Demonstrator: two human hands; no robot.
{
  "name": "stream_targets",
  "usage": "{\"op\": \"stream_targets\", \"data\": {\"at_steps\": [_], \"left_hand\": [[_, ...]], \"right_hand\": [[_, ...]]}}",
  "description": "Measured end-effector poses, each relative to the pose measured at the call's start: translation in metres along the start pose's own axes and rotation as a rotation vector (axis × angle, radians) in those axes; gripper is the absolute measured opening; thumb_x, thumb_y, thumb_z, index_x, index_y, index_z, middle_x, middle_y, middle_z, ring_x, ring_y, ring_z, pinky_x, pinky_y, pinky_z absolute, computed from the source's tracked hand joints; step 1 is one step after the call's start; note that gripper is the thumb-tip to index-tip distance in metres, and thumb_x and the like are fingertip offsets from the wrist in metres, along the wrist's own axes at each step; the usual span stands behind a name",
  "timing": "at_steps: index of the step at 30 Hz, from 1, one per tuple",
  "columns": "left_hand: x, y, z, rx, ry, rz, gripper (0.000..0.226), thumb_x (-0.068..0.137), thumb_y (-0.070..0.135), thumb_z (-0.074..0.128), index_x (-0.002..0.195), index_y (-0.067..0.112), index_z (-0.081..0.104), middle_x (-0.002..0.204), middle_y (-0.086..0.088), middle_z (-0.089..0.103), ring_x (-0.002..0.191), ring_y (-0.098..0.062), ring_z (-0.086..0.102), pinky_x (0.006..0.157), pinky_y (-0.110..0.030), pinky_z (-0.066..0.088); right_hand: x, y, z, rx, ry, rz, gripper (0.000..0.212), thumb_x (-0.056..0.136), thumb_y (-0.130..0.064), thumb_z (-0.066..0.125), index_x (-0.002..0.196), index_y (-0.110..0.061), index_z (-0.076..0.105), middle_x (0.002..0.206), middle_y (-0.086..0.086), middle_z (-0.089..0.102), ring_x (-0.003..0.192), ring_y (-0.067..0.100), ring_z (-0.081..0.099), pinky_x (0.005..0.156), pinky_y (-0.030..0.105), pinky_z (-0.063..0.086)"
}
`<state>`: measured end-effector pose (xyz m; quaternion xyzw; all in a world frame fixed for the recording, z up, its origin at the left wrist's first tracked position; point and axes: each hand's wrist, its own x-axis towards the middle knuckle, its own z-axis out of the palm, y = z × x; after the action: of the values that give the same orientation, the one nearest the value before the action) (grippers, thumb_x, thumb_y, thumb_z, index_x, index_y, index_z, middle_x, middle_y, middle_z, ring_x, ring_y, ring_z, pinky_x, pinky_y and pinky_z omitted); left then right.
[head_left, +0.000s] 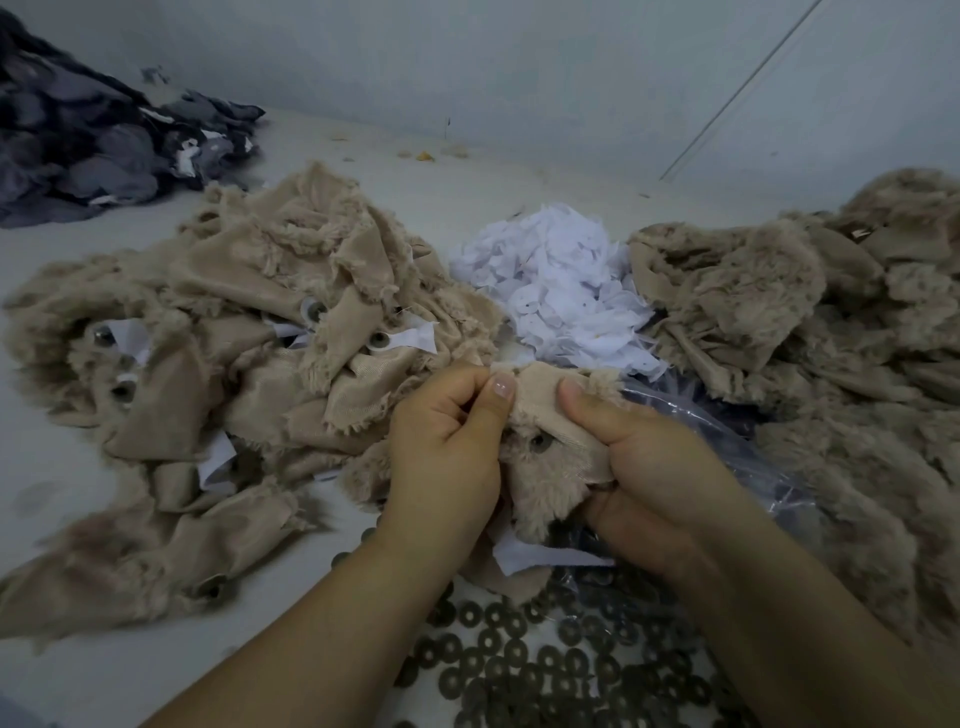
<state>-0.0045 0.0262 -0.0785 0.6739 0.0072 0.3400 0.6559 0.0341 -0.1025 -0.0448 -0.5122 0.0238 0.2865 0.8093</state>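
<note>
Gripping one scrap (545, 491) — left hand (447, 447), right hand (657, 467)

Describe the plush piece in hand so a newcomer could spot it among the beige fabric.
Start at the white scrap heap between the left beige heap and the right beige heap. Just below it, the plush piece sits between the left hand and right hand. It alone is pinched under both thumbs, one dark eye showing.
</note>
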Motion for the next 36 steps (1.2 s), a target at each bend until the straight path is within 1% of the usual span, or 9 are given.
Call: {"op": "stream_targets", "data": {"at_steps": [5,9,12,15,20,24,28,32,36], "left_hand": [[0.0000,0.0011,0.0013,0.004,0.000,-0.013,0.037,0.095,0.025,0.053,0.083,-0.010,0.062,0.078,-0.029,0.059,0.075,-0.046,0.055,0.067,-0.057,0.051],[0.0001,-0.0001,0.0021,0.049,0.004,0.022,0.034,0.097,0.020,0.054,0.078,-0.007,0.061,0.071,-0.025,0.056,0.068,-0.038,0.052,0.060,-0.045,0.049],[0.0011,-0.0013,0.0021,0.071,-0.003,0.028,0.031,0.099,0.014,0.054,0.074,-0.003,0.059,0.066,-0.016,0.053,0.060,-0.021,0.047,0.057,-0.032,0.045],[0.0012,-0.0017,0.0014,0.055,-0.019,0.019,0.030,0.099,0.014,0.055,0.073,0.001,0.059,0.065,-0.013,0.054,0.060,-0.018,0.048,0.055,-0.030,0.044],[0.0016,-0.0024,0.0015,0.079,-0.026,0.011,0.031,0.099,0.013,0.055,0.068,0.013,0.058,0.059,0.011,0.050,0.058,-0.001,0.045,0.056,-0.018,0.041],[0.0020,0.0001,0.0030,0.056,-0.069,0.000,0.036,0.101,0.017,0.052,0.066,0.012,0.054,0.057,0.007,0.048,0.057,-0.002,0.044,0.055,-0.017,0.039],[-0.0007,0.0054,0.0029,-0.014,-0.158,0.017,0.033,0.091,0.035,0.062,0.071,0.009,0.058,0.062,0.003,0.052,0.059,-0.005,0.048,0.056,-0.019,0.042],[-0.0006,0.0042,0.0022,0.057,-0.137,0.036,0.031,0.094,0.020,0.059,0.067,0.007,0.055,0.059,0.006,0.050,0.057,-0.004,0.047,0.057,-0.018,0.041],[0.0004,0.0038,0.0019,0.078,-0.104,0.042,0.034,0.099,0.011,0.054,0.065,0.009,0.051,0.058,0.010,0.047,0.056,0.000,0.043,0.055,-0.011,0.037]], "right_hand": [[0.0014,0.0026,-0.0002,0.004,-0.016,-0.016,0.039,0.078,-0.024,0.066,0.107,0.000,0.073,0.109,0.021,0.073,0.102,0.035,0.071,0.094,0.050,0.055],[0.0004,0.0037,0.0018,-0.002,-0.034,-0.017,0.038,0.078,-0.024,0.064,0.106,0.000,0.072,0.106,0.020,0.074,0.097,0.032,0.073,0.085,0.044,0.060],[-0.0007,0.0025,0.0026,-0.007,-0.029,-0.020,0.039,0.077,-0.025,0.066,0.107,0.001,0.072,0.105,0.020,0.075,0.096,0.031,0.074,0.084,0.043,0.060],[-0.0037,0.0007,0.0041,0.010,-0.091,0.002,0.036,0.077,-0.023,0.070,0.103,0.002,0.075,0.109,0.022,0.073,0.101,0.032,0.072,0.086,0.043,0.060],[-0.0045,0.0013,0.0042,0.002,-0.137,0.040,0.034,0.081,-0.016,0.067,0.109,0.003,0.072,0.112,0.022,0.072,0.104,0.033,0.071,0.090,0.045,0.058],[-0.0028,0.0022,0.0044,0.042,-0.107,0.049,0.030,0.082,-0.018,0.065,0.102,0.003,0.074,0.112,0.023,0.072,0.105,0.034,0.071,0.096,0.048,0.053],[-0.0038,-0.0002,0.0044,0.061,-0.114,0.063,0.036,0.089,-0.018,0.062,0.114,0.007,0.069,0.116,0.026,0.069,0.108,0.037,0.069,0.092,0.048,0.057],[-0.0018,-0.0015,0.0028,0.064,-0.044,0.061,0.042,0.084,-0.021,0.063,0.118,0.004,0.067,0.116,0.027,0.069,0.108,0.038,0.069,0.097,0.051,0.053],[-0.0012,-0.0020,0.0034,0.051,-0.003,0.034,0.035,0.092,-0.020,0.059,0.119,0.001,0.067,0.114,0.023,0.071,0.107,0.036,0.070,0.090,0.049,0.057]]}}
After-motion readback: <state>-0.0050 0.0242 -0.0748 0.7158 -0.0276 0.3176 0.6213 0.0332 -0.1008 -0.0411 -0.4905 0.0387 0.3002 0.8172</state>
